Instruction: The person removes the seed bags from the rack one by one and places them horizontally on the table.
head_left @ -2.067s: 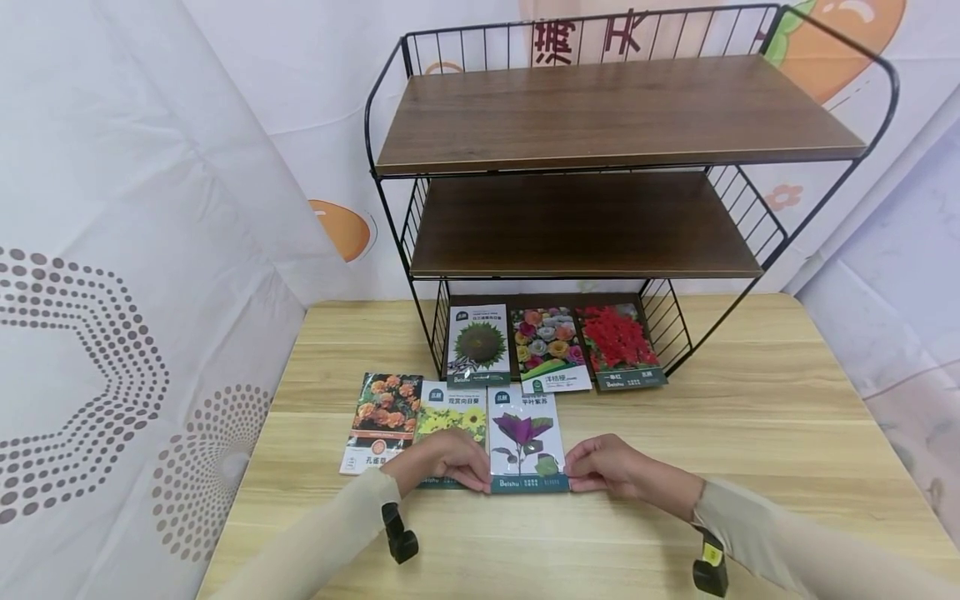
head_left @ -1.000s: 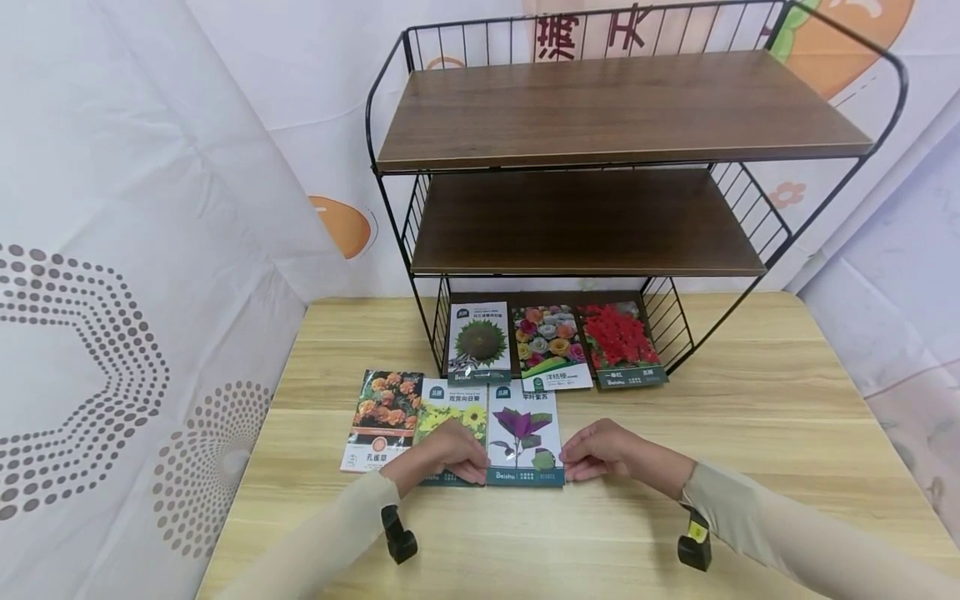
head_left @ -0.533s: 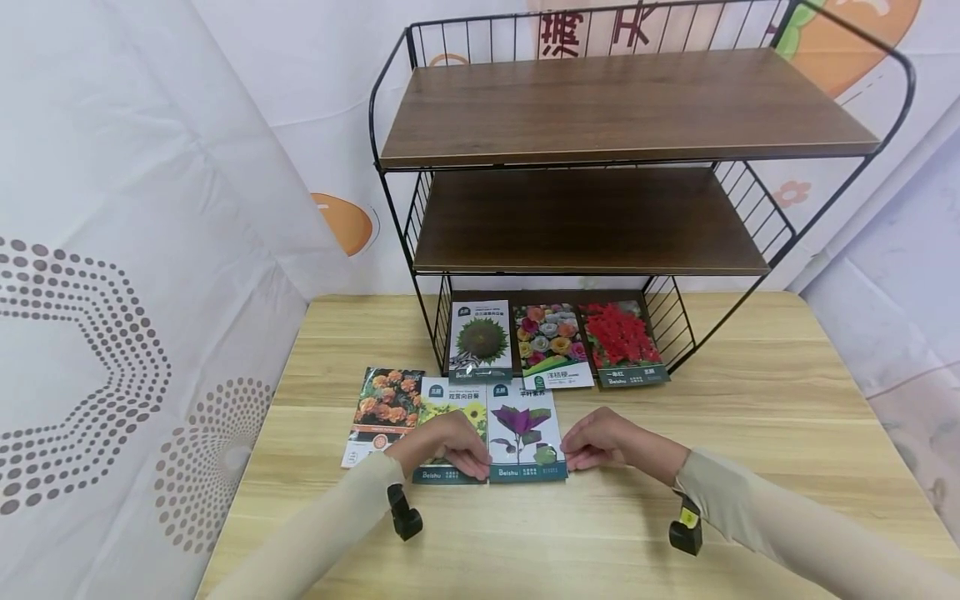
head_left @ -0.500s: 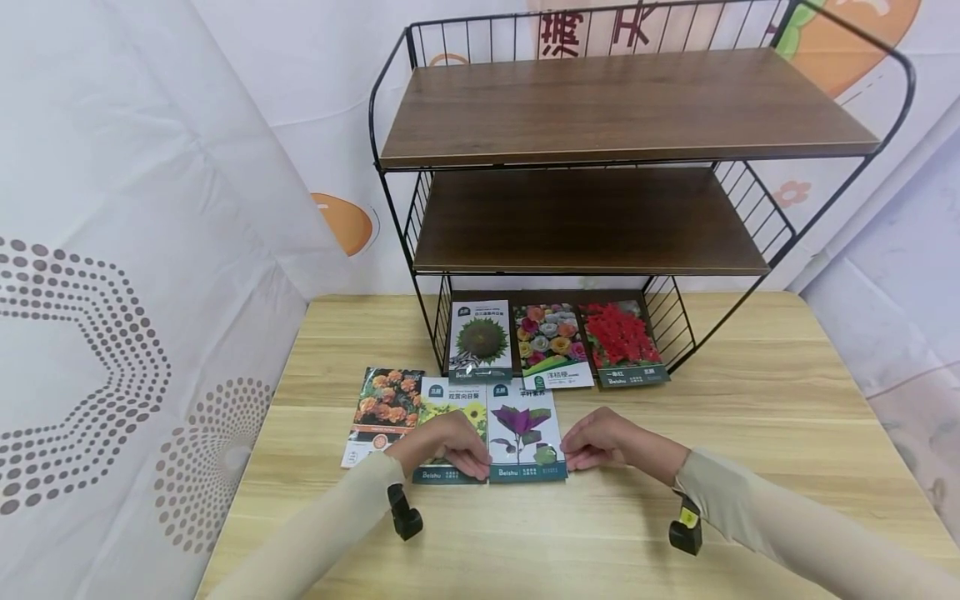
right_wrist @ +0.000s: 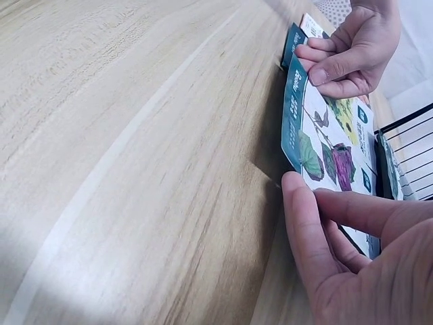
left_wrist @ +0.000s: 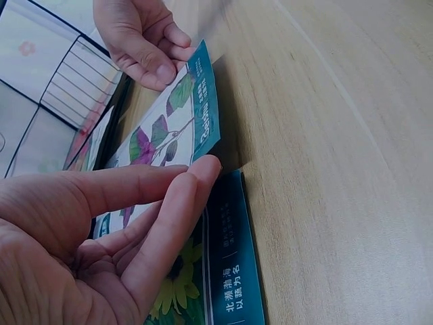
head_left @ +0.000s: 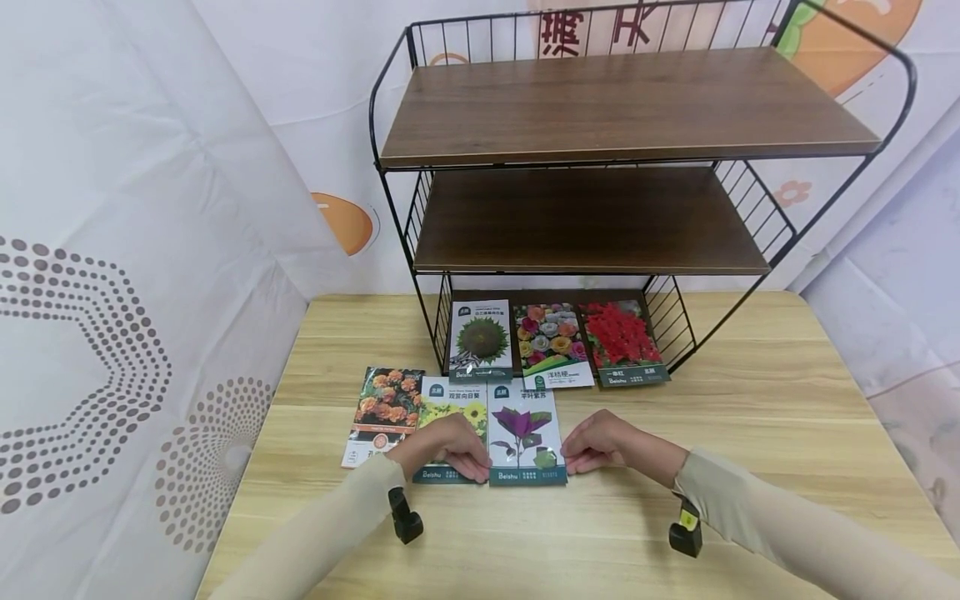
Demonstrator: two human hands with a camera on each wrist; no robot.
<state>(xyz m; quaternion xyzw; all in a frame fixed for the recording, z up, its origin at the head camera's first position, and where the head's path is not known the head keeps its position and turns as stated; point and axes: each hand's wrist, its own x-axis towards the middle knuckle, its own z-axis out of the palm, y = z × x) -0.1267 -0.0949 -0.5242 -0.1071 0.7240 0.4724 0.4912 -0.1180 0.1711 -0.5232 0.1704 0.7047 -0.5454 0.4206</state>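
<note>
A white seed packet with a purple-leaved plant lies in the front row, its teal bottom edge tilted up off the table in both wrist views. My left hand pinches its bottom left corner between thumb and fingers. At the bottom right corner, my right hand pinches it the same way. Left of it, partly covered by my left hand, is a yellow-flower seed packet. Beyond that lies an orange marigold packet. The purple packet's top edge meets the row behind.
A black wire rack with brown shelves stands at the back. On its lowest level lean a sunflower packet, a mixed-flower packet and a red-flower packet, their bottoms jutting out in front. The wooden table extends right and forward.
Over two seconds the right wrist has shifted away and slightly left, and the purple-leaf packet has edged slightly left. Both hands keep their pinch. Little differs over the last half second.
</note>
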